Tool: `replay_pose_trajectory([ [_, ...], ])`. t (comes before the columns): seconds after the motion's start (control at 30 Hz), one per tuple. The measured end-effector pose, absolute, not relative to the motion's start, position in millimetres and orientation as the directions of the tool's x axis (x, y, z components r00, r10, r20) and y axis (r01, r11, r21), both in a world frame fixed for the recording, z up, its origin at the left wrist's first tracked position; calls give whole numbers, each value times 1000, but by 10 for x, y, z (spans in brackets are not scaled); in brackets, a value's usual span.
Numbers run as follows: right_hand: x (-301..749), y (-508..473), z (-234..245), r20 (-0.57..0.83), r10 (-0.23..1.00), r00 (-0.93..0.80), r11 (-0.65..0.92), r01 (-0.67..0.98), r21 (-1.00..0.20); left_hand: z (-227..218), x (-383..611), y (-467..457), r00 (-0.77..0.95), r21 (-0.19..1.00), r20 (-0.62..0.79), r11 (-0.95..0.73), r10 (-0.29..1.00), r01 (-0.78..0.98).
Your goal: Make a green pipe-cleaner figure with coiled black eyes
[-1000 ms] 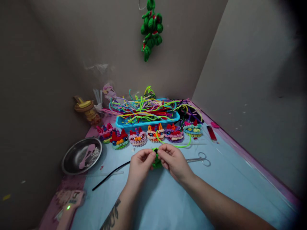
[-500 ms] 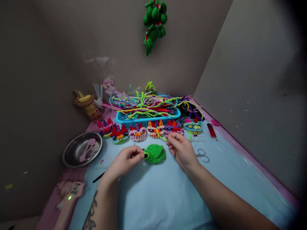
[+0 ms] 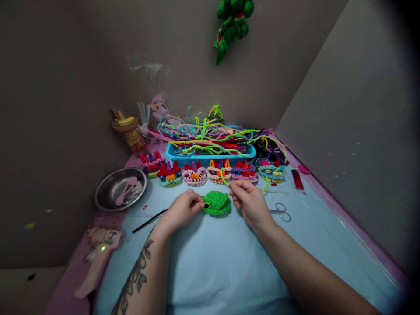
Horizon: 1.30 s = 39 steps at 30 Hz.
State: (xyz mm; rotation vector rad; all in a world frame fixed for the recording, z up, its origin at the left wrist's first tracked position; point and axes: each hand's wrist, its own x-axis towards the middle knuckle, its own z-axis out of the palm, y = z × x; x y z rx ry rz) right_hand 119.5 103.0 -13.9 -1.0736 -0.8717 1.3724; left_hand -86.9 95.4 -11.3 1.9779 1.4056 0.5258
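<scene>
A green pipe-cleaner figure point(image 3: 217, 203) lies on the light blue mat between my hands. My left hand point(image 3: 182, 210) is closed in a pinch at its left edge, where a black pipe cleaner point(image 3: 149, 221) runs out to the left. My right hand point(image 3: 248, 202) is closed on a lime green pipe cleaner point(image 3: 224, 177) that curves up from its fingertips, just right of the figure.
Several finished colourful figures point(image 3: 194, 173) stand in a row behind. A blue tray point(image 3: 210, 153) holds a heap of pipe cleaners. Scissors point(image 3: 281, 211) lie at right, a metal bowl point(image 3: 120, 194) at left, a pink glue gun point(image 3: 98, 261) near the left edge. Walls enclose the corner.
My hands were together on the green figure; they have parted, the left staying at its edge and the right pulling the lime strand out to the right. The view shifted left.
</scene>
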Motion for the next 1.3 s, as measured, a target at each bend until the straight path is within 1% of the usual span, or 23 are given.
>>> replay_pose_trajectory([
  [0.2, 1171, 1029, -172, -91, 995, 45, -76, -273, -959, -117, -799, 942, 319, 676, -30, -216, 947, 704],
  [0.33, 1164, 1015, -192, -57, 997, 47, -47, -178, -983, -123, -761, 937, 299, 676, -42, -193, 953, 711],
  [0.4, 1176, 1016, -194, 6, 998, 56, 10, -59, -998, -125, -743, 934, 291, 686, -34, -189, 956, 702],
  [0.47, 1198, 1027, -197, 117, 992, 50, 109, 137, -985, -125, -727, 929, 274, 703, -24, -178, 962, 688],
  [0.53, 1224, 1047, -208, 240, 971, 11, 223, 334, -916, -123, -716, 920, 257, 734, -33, -151, 966, 662],
  [0.57, 1238, 1056, -214, 285, 958, -23, 270, 401, -875, -121, -714, 916, 252, 753, -45, -133, 967, 645],
  [0.63, 1263, 1068, -224, 321, 940, -113, 336, 464, -819, -119, -715, 911, 244, 788, -73, -95, 967, 608],
  [0.8, 1310, 1043, -176, 278, 868, -410, 471, 506, -723, -129, -738, 917, 234, 815, -141, -21, 962, 579],
  [0.87, 1323, 1032, -149, 257, 838, -481, 503, 500, -705, -137, -739, 919, 247, 811, -157, -18, 956, 585],
  [0.97, 1336, 1030, -141, 249, 826, -506, 510, 482, -712, -145, -725, 914, 257, 804, -154, -30, 954, 594],
  [1.3, 1327, 1034, -199, 263, 847, -461, 487, 477, -732, -193, -665, 895, 238, 810, -95, -65, 967, 583],
])
